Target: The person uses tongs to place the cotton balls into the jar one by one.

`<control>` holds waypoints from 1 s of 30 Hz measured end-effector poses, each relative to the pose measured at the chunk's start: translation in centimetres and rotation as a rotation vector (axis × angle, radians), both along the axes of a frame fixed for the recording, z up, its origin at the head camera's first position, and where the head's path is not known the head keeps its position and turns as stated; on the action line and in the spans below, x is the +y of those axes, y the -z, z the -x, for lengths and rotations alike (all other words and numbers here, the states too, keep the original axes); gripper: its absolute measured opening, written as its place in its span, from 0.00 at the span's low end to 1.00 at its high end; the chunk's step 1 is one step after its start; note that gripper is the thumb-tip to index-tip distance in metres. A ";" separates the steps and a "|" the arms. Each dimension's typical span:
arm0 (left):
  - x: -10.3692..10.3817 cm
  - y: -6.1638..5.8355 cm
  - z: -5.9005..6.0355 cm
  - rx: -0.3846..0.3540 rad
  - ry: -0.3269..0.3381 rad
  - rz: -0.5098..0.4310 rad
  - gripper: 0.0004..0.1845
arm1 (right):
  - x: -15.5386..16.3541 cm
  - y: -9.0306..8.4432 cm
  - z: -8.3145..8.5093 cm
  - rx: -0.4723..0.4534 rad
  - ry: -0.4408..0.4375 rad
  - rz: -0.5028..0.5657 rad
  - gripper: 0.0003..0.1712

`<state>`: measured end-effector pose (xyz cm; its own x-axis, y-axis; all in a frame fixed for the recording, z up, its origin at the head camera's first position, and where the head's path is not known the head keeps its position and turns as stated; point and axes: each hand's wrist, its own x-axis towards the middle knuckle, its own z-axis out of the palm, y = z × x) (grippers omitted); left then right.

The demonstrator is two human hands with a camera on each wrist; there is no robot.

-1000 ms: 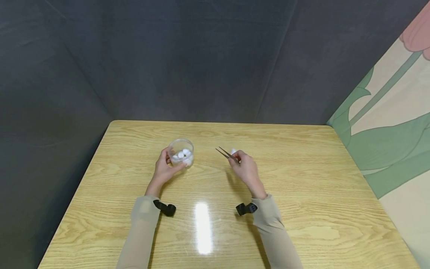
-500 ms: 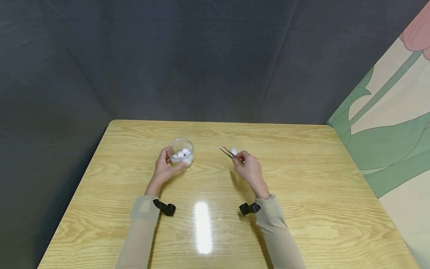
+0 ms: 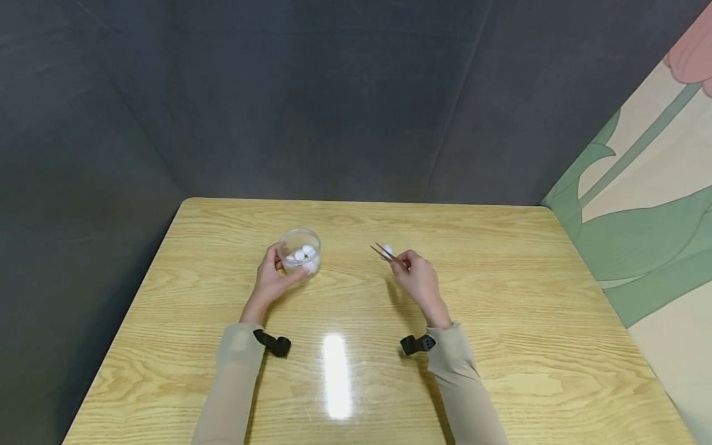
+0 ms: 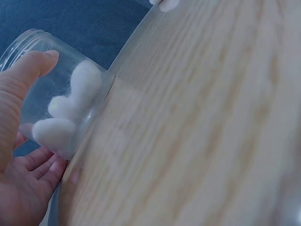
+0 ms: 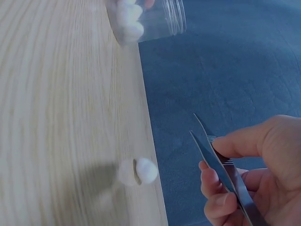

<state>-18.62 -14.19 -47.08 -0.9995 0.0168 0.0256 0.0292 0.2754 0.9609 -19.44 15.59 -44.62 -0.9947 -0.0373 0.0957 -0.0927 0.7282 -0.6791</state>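
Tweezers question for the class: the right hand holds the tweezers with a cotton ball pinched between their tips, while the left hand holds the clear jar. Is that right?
Not quite. The tweezers in the right hand hold nothing: the right wrist view shows their tips apart and bare, with the loose cotton ball lying on the table. The left hand does hold the clear jar.

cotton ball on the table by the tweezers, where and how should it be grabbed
Pinch the cotton ball across its round middle with the tweezers, coming down from above. It lies alone on the bare table, apart from the jar, so nothing blocks its sides. It looks soft and round, so a light squeeze at its widest part is probably enough. The right hand already holds the tweezers close by.
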 end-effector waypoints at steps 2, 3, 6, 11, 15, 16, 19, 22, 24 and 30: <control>0.0 0.0 0.0 -0.003 -0.001 0.005 0.42 | 0.2 0.1 0.1 0.004 0.006 -0.011 0.09; 0.0 0.1 0.1 -0.003 -0.002 0.002 0.42 | 0.2 0.2 0.1 0.006 0.010 -0.015 0.09; -0.1 0.5 0.3 -0.002 -0.004 -0.001 0.42 | 0.5 0.3 0.1 0.013 0.019 -0.035 0.10; -0.7 2.7 1.4 -0.011 -0.017 -0.007 0.44 | 0.8 0.5 0.1 -0.008 0.038 -0.070 0.10; -1.0 3.8 1.9 0.001 -0.028 0.004 0.44 | 1.1 0.8 0.3 -0.040 0.068 -0.115 0.11; -1.0 3.9 2.0 0.008 -0.028 0.009 0.44 | 1.1 0.8 0.3 -0.048 0.076 -0.124 0.11; -1.0 4.1 2.0 0.021 -0.029 0.007 0.44 | 1.2 1.1 0.5 -0.061 0.087 -0.142 0.12; -1.0 4.1 1.9 0.021 -0.028 0.007 0.44 | 1.4 1.3 0.7 -0.067 0.094 -0.148 0.12; -1.0 4.0 2.0 0.013 -0.028 0.006 0.44 | 1.4 1.5 0.7 -0.071 0.099 -0.150 0.11; -0.8 2.8 1.5 -0.008 -0.019 -0.005 0.43 | 1.5 1.7 0.9 -0.110 0.114 -0.154 0.12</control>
